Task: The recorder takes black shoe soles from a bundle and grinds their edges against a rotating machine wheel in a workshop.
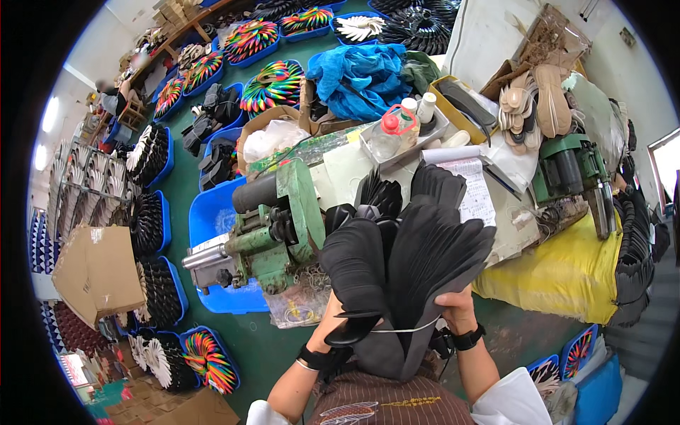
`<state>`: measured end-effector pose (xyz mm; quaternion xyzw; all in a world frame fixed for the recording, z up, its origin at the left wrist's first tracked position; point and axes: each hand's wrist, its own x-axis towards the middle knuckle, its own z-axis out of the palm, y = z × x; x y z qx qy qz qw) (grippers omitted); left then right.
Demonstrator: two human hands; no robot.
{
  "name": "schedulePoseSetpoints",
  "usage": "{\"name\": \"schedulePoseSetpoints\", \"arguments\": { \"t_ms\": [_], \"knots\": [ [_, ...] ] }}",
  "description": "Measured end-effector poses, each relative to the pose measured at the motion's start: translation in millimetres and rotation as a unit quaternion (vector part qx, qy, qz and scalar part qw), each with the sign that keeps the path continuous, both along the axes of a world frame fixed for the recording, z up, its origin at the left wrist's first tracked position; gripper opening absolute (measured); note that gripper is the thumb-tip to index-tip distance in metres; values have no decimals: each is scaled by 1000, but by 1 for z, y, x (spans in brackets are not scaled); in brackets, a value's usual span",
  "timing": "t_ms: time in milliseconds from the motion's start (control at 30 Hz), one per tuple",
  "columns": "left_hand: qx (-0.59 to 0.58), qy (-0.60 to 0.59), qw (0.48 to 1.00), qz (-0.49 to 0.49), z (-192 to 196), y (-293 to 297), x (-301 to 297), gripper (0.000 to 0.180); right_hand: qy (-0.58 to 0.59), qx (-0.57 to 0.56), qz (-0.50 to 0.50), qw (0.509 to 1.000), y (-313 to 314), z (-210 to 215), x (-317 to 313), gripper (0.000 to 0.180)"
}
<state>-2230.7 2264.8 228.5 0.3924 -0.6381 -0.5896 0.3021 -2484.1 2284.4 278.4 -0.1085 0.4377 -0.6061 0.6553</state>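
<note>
A large bundle of black insoles is held upright against my apron, fanned out at the top in two thick groups. A thin white cord runs across its lower part. My right hand grips the right side, thumb lying along the outer insole. On the other side my left hand supports the bundle, its fingers hidden behind the insoles. One glossy black piece sticks out low on the left. More black insoles stand behind the bundle, at the workbench.
A green machine stands left of the bundle, over a blue tub. Another green machine is at the right, near a yellow sack. Bottles, written paper and beige insoles lie on the bench. Blue baskets of soles line the floor.
</note>
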Motion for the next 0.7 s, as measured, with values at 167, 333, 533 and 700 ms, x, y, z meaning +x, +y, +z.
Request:
{"name": "schedulePoseSetpoints", "arguments": {
  "t_ms": [167, 333, 533, 700],
  "knots": [
    [264, 170, 942, 116, 20, -9, -24, 95, 6, -40, -282, 958, -14, -15, -55, 57],
    [251, 42, 955, 153, -10, -20, -11, 88, -36, -160, -302, 939, -10, 16, -148, 48],
    [149, -19, 988, 35, -66, -103, -69, 96, 95, -39, -379, 920, 25, -16, -143, 49],
    [-19, -263, 942, 208, -59, -94, -107, 94, 167, 57, -375, 910, 24, 7, -89, 53]
  ]
}}
